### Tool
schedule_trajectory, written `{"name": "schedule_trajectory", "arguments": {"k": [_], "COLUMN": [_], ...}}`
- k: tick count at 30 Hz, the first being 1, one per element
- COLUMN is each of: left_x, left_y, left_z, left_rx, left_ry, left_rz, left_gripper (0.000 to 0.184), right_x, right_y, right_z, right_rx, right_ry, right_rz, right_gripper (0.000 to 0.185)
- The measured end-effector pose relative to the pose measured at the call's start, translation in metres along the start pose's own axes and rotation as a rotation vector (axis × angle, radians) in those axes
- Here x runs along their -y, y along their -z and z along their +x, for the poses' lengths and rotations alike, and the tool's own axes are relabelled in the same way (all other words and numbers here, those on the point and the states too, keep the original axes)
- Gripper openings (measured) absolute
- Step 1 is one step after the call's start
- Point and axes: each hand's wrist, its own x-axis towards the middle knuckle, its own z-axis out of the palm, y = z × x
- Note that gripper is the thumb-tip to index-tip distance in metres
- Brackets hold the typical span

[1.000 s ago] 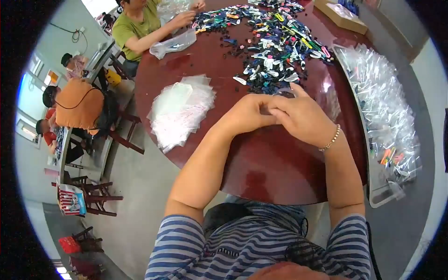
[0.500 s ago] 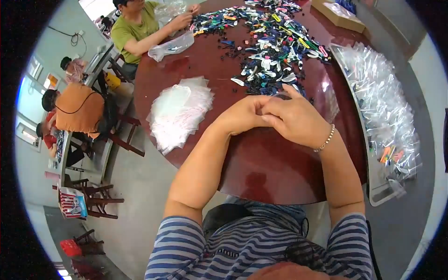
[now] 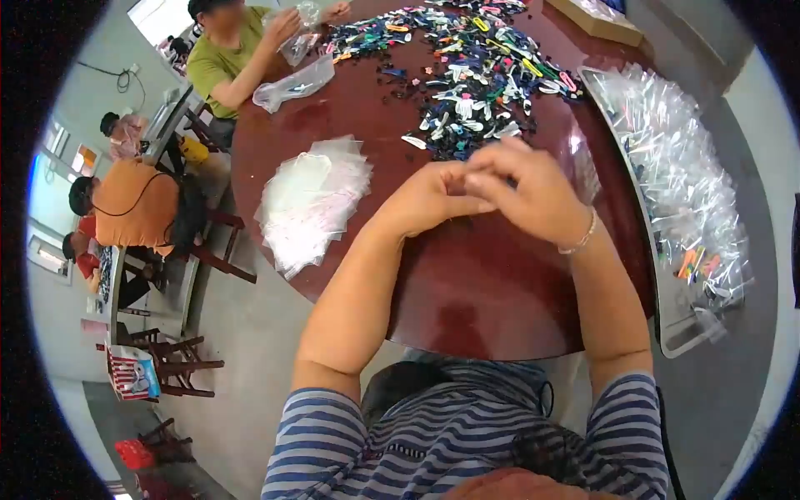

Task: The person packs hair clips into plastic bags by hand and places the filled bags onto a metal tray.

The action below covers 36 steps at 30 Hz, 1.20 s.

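Observation:
My left hand (image 3: 433,198) and my right hand (image 3: 529,190) meet over the dark red table (image 3: 475,292), just below the pile of small colored clips (image 3: 475,104). The left fingers are pressed together, and whatever they pinch is too small or hidden to name. Blurred by motion, the right fingers curl close against the left ones; I cannot tell what is between them. A fanned stack of clear plastic bags (image 3: 312,204) lies to the left of my hands.
A tray (image 3: 673,343) heaped with filled clear bags (image 3: 683,167) stands on the right. A co-worker in green (image 3: 225,62) handles a bag at the upper left, beside another plastic bag (image 3: 296,83). A cardboard box (image 3: 596,23) sits at the far edge. Others sit far left.
The right hand has shifted slightly, its fingers now blurred and more curled. The co-worker has raised a clear bag. The whole view has shifted a little.

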Motion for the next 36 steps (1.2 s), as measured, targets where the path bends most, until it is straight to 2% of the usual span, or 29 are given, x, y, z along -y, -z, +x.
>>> {"name": "schedule_trajectory", "arguments": {"k": [1, 3, 5, 6, 7, 9, 10, 12, 13, 15, 16, 20, 26, 28, 32, 34, 36], "left_x": [0.0, -0.002, -0.001, 0.0, 0.001, 0.0, -0.002, -0.003, -0.002, -0.002, -0.002, -0.004, -0.005, -0.003, -0.005, -0.004, -0.004], "left_y": [0.001, 0.003, 0.004, 0.004, 0.005, 0.004, 0.004, 0.004, 0.004, 0.005, 0.006, 0.004, 0.002, 0.004, 0.003, 0.003, 0.002], "left_z": [0.001, 0.002, 0.003, 0.003, 0.004, 0.003, 0.002, 0.002, 0.002, 0.002, 0.002, 0.002, 0.001, 0.002, 0.002, 0.002, 0.002], "left_rx": [0.01, -0.04, -0.075, -0.105, -0.135, -0.138, -0.159, -0.174, -0.207, -0.237, -0.243, -0.234, -0.231, -0.225, -0.21, -0.209, -0.207], "left_ry": [0.006, 0.061, 0.082, 0.083, 0.085, 0.093, 0.102, 0.115, 0.116, 0.116, 0.117, 0.131, 0.131, 0.124, 0.142, 0.134, 0.127], "left_rz": [-0.008, 0.038, 0.06, 0.083, 0.108, 0.118, 0.104, 0.093, 0.087, 0.082, 0.088, 0.101, 0.103, 0.106, 0.12, 0.126, 0.132], "left_gripper": [0.029, 0.031, 0.032, 0.032, 0.032, 0.032, 0.033, 0.033, 0.034, 0.034, 0.035, 0.036, 0.036, 0.037, 0.037, 0.037, 0.037], "right_x": [-0.002, -0.015, -0.041, -0.052, -0.06, -0.079, -0.087, -0.096, -0.096, -0.095, -0.106, -0.113, -0.109, -0.104, -0.108, -0.103, -0.096], "right_y": [0.008, 0.024, 0.044, 0.055, 0.062, 0.072, 0.071, 0.068, 0.069, 0.068, 0.064, 0.052, 0.055, 0.054, 0.049, 0.05, 0.053], "right_z": [-0.001, -0.003, -0.01, -0.015, -0.021, -0.033, -0.036, -0.042, -0.044, -0.047, -0.049, -0.049, -0.042, -0.041, -0.041, -0.038, -0.036], "right_rx": [-0.075, -0.183, -0.25, -0.233, -0.193, -0.013, -0.018, 0.16, 0.156, 0.307, 0.266, 0.137, 0.297, 0.341, 0.332, 0.361, 0.36], "right_ry": [-0.001, -0.19, -0.277, -0.3, -0.413, -0.429, -0.431, -0.439, -0.443, -0.485, -0.457, -0.351, -0.412, -0.497, -0.375, -0.545, -0.605], "right_rz": [0.001, 0.175, 0.297, 0.24, 0.176, -0.054, -0.053, -0.153, -0.153, -0.268, -0.292, -0.272, -0.2, -0.071, -0.109, -0.031, -0.007], "right_gripper": [0.013, 0.011, 0.01, 0.01, 0.012, 0.02, 0.02, 0.034, 0.034, 0.043, 0.046, 0.042, 0.031, 0.029, 0.025, 0.023, 0.022]}}
